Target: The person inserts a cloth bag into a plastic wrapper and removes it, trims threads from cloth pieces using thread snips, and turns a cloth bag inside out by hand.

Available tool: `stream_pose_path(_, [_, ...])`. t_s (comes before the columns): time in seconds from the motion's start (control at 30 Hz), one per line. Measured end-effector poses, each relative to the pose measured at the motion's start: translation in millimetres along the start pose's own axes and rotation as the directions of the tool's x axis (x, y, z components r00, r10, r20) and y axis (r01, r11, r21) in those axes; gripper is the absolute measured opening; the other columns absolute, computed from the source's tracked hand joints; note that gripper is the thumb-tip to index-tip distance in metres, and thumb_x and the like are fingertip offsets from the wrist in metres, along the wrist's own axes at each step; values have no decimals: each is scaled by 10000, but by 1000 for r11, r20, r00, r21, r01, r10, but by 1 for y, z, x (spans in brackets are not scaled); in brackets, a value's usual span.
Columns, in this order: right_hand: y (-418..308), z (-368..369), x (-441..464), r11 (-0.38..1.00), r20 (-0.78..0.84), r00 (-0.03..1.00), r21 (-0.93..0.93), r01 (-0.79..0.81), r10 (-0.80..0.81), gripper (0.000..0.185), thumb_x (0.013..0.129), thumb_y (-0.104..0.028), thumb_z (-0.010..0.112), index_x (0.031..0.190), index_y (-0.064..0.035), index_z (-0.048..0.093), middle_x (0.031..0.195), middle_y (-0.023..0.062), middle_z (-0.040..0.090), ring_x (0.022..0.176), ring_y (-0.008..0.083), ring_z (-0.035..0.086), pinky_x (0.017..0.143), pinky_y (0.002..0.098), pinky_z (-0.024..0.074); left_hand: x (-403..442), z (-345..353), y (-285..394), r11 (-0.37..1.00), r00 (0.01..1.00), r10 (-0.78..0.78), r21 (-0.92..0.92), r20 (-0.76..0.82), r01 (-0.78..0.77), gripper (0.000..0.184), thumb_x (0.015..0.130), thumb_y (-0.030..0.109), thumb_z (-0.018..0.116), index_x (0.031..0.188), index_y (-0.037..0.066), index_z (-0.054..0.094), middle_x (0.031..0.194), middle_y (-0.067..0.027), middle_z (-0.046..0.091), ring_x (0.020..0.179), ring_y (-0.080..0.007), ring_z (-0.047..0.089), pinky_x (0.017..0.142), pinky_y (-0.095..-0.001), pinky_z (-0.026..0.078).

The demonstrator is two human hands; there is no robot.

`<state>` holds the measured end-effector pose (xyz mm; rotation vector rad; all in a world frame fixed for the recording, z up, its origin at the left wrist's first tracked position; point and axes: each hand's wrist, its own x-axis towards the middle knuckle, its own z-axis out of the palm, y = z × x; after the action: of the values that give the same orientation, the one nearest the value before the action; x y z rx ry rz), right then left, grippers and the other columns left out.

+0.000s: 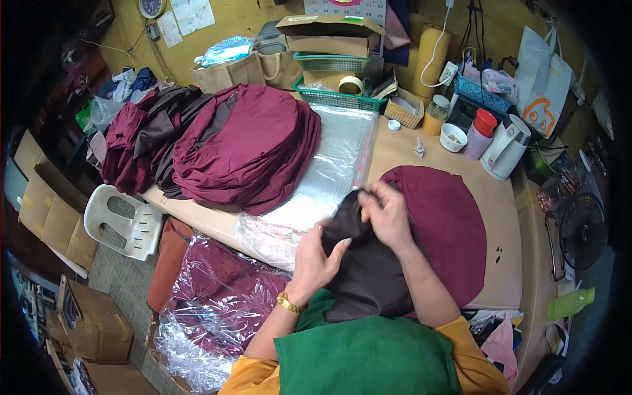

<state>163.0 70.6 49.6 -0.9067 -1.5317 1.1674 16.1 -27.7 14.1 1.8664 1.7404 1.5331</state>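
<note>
Black fabric (375,280) lies across the table's front edge, next to and partly over a rounded maroon fabric piece (447,230). Its upper part is raised between my two hands. My left hand (319,260) holds the fabric's left side, with the thumb and fingers around a fold. The fingers of my right hand (385,214) are bent and pinch the fabric's top edge. Left of my hands, a stack of maroon bags (250,148) rests beside flat clear plastic bags (336,151).
A crumpled plastic bag (266,240) hangs at the table edge. Plastic-wrapped maroon goods (224,296) stand below it, near a white chair (125,220). Along the back are a green basket (336,97), a jar (436,115), a bowl (453,137) and a kettle (505,148).
</note>
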Motion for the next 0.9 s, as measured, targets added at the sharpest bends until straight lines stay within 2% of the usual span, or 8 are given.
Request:
stream_pose_path(0.1, [-6, -37, 44, 994, -376, 920, -64, 89, -106, 188, 948, -170, 599, 931, 11, 643, 666, 17, 599, 567, 95, 547, 558, 267, 434, -22, 0, -10, 964, 925, -266, 71, 273, 256, 174, 931, 176, 640, 898, 8, 611, 719, -224, 593, 664, -355, 616, 612, -408, 465])
stream_pose_path(0.17, [-3, -71, 74, 991, -547, 827, -51, 126, -133, 214, 948, -216, 611, 905, -9, 647, 661, 11, 577, 592, 97, 521, 572, 257, 415, -31, -6, -14, 985, 986, -166, -39, 16, 167, 269, 984, 175, 560, 774, 7, 568, 593, -199, 511, 497, -316, 528, 508, -404, 404])
stream_pose_path(0.4, [-3, -100, 105, 955, -499, 815, -176, 238, -295, 208, 942, -221, 649, 892, -20, 652, 660, 10, 586, 607, 88, 512, 592, 254, 395, -51, -39, -55, 905, 913, -402, -117, 73, 408, 440, 1020, 263, 535, 666, 5, 495, 534, -45, 390, 528, -100, 347, 482, -303, 333])
stream_pose_path(0.6, [17, -102, 120, 978, -548, 812, -53, 203, -198, 177, 942, -177, 648, 981, -5, 655, 782, 19, 650, 708, 97, 582, 674, 257, 453, -59, -64, -68, 866, 849, -491, 221, 195, 449, 426, 987, 302, 548, 689, -2, 555, 576, -161, 537, 510, -298, 510, 546, -407, 434])
stream_pose_path(0.67, [12, -90, 107, 934, -441, 825, -218, 283, -353, 209, 967, -167, 622, 1101, -6, 627, 968, 50, 681, 889, 94, 607, 824, 244, 465, -78, -85, -96, 792, 666, -508, 600, 546, 113, 336, 937, 303, 587, 760, 19, 620, 704, -221, 634, 680, -416, 627, 640, -481, 491])
stream_pose_path(0.7, [15, -89, 101, 954, -389, 872, -157, 254, -297, 314, 975, -165, 611, 1223, 24, 568, 1162, 87, 665, 1105, 126, 583, 1009, 274, 403, -80, -94, -100, 792, 667, -509, 599, 544, 116, 336, 937, 303, 587, 760, 19, 620, 704, -221, 634, 680, -416, 627, 640, -481, 491])
stream_pose_path(0.8, [17, -75, 79, 981, -307, 932, -81, 176, -192, 347, 977, -170, 611, 1250, 32, 541, 1160, 89, 671, 1105, 131, 591, 1004, 275, 412, -70, -111, -91, 753, 773, -534, 609, 342, 250, 232, 912, 258, 619, 931, 31, 664, 815, -224, 668, 805, -402, 656, 701, -467, 521])
stream_pose_path(0.9, [41, -62, 73, 978, -293, 933, -42, 206, -209, 230, 971, -108, 611, 1134, 49, 573, 1077, 106, 676, 985, 119, 620, 872, 244, 477, -35, -90, -61, 906, 937, -347, 266, 23, 329, 237, 887, 172, 672, 1036, -6, 624, 829, -197, 664, 764, -387, 650, 684, -417, 525])
